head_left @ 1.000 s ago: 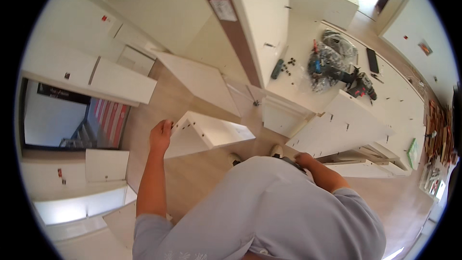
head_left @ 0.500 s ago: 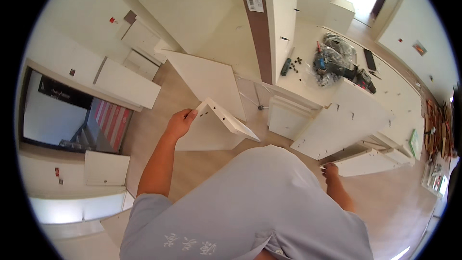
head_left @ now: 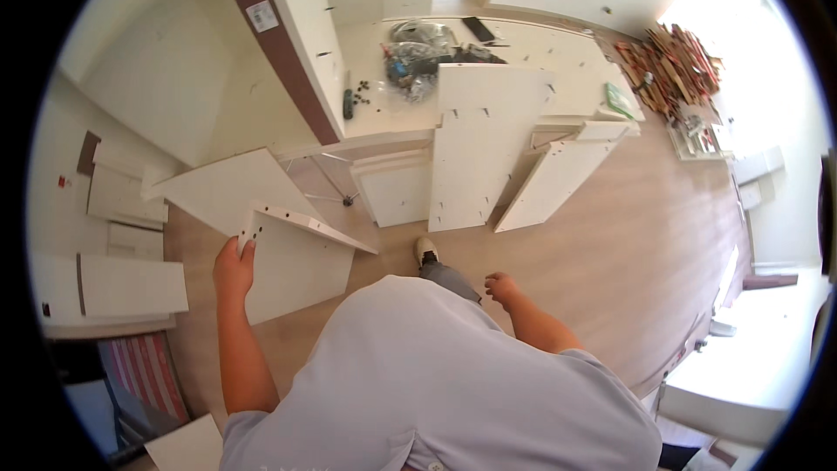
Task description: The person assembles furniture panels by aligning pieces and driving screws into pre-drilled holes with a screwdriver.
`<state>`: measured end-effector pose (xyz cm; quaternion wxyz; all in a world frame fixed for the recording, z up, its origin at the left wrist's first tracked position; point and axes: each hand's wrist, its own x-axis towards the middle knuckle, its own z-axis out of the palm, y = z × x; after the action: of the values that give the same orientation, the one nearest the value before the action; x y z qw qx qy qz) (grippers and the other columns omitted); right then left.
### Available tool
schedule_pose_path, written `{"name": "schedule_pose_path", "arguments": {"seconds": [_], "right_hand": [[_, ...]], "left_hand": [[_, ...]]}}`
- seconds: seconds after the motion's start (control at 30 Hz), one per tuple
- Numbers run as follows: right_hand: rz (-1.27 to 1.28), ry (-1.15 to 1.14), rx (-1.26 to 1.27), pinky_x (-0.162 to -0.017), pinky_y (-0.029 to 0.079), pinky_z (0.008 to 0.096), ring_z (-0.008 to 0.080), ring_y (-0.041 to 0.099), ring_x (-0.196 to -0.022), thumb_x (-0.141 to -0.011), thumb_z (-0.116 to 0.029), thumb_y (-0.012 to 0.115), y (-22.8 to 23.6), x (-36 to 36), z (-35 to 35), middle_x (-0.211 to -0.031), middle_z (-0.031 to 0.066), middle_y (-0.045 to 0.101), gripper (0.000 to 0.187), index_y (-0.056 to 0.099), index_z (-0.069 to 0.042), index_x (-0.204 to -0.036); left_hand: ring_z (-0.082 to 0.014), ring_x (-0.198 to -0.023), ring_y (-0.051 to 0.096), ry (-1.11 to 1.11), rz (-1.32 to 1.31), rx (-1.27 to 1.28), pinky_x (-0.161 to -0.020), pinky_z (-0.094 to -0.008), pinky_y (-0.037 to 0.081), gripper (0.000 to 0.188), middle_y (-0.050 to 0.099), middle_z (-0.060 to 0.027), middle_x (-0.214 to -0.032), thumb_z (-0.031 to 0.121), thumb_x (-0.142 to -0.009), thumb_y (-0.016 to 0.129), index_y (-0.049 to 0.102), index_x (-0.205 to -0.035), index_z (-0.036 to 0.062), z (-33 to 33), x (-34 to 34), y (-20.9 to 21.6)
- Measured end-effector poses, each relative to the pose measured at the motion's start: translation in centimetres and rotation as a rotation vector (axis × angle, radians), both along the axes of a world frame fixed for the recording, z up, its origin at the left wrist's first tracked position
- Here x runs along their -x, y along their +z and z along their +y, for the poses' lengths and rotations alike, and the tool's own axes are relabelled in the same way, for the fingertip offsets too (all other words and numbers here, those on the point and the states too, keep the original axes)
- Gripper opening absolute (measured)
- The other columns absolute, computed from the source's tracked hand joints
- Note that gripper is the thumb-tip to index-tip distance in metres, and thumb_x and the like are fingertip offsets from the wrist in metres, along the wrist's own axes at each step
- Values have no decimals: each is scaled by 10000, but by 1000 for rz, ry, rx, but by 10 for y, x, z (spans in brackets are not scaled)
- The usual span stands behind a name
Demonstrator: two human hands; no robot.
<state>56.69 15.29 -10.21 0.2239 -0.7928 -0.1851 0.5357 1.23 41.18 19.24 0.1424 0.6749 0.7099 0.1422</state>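
Note:
My left hand [head_left: 234, 272] grips the corner of a white board [head_left: 292, 266] with dark drilled holes near its edge. A narrow white strip [head_left: 316, 225] meets the board at that corner and slants away to the right. Behind it leans a larger white panel [head_left: 235, 179], partly covered by the held piece. My right hand [head_left: 500, 289] hangs over the floor beside my leg, holding nothing, its fingers loosely bent and apart. Nearest to it are a tall white panel [head_left: 488, 144] with metal pins and another white board [head_left: 558, 179], both leaning against a low platform.
On the platform [head_left: 523, 48] lie plastic bags with tools [head_left: 414, 61], a dark green cylindrical tool [head_left: 349, 105] and a black flat object [head_left: 478, 29]. Wood scraps [head_left: 676, 70] are heaped at the far right. White drawer fronts [head_left: 131, 283] stand at left. My shoe [head_left: 425, 250] is on the floor.
The view has swung to the right, and my leg and shoe now show. My left hand still holds the board. My right hand is now farther from the leaning boards.

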Motion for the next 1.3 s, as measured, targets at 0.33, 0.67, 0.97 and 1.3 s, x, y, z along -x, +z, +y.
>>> {"name": "schedule_pose_path", "arguments": {"seconds": [0.33,0.67,0.97,1.3], "right_hand": [[-92,-27,318,-759,606,404,260,755,-965,-945,-204,664,17,3,-128,-1116,124,766,331,737,-74,-1241],[-85,74,87,-713,586,375,224,744,-834,-934,-226,686,31,-23,-56,-1008,123,760,373,718,-19,-1242],[-274,326,-256,-826,582,407,277,750,-927,-947,-240,668,82,-73,106,-1035,170,771,359,727,0,-1207],[-620,600,-754,-1007,533,432,364,687,-1149,-938,-196,692,195,-144,319,-1236,183,726,349,712,-61,-1260]], "left_hand": [[-428,-1009,689,-29,21,27,-854,-501,535,367,723,-226,-1093,367,-1017,616,674,-1166,36,-3,11,2],[-403,-1055,693,29,38,-12,-890,-490,550,408,724,-189,-1153,374,-1010,633,650,-1270,60,-13,3,10],[-377,-937,693,59,71,-44,-801,-488,545,326,726,-157,-984,380,-992,657,655,-1114,78,-11,-3,6],[-371,-938,696,96,164,-84,-806,-475,545,369,736,-153,-974,423,-986,665,691,-1088,69,-8,-13,6]]}}
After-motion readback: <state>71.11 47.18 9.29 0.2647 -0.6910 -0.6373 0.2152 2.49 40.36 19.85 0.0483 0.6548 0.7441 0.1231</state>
